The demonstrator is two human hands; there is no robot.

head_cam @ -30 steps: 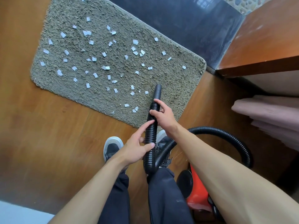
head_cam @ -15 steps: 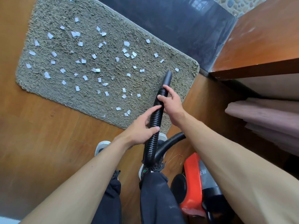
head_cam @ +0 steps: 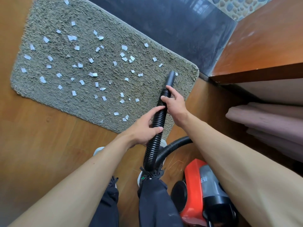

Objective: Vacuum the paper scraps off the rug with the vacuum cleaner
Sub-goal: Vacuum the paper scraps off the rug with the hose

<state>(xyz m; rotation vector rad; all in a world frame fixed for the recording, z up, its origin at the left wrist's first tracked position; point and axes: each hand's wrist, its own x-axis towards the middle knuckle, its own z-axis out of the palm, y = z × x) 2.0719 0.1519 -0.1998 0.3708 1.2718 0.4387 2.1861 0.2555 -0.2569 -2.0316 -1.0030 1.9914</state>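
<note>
Wooden flooring (head_cam: 41, 145) bears a grey shag rug (head_cam: 65, 99), upper left, strewn with white paper scraps (head_cam: 92, 74); left hand (head_cam: 144, 128) and right hand (head_cam: 175, 105) both clasp the black ribbed vacuum hose (head_cam: 161, 113), nozzle (head_cam: 170, 77) over the rug's right end, so slow, low, overlapping leftward passes are advised.

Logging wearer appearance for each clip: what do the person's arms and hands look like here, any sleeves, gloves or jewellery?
Both arms are bare as far as the frame shows: no sleeve reaches the left forearm or the right forearm. The left hand and the right hand wear no gloves, and no watch, ring or wristband is visible on either.
</note>
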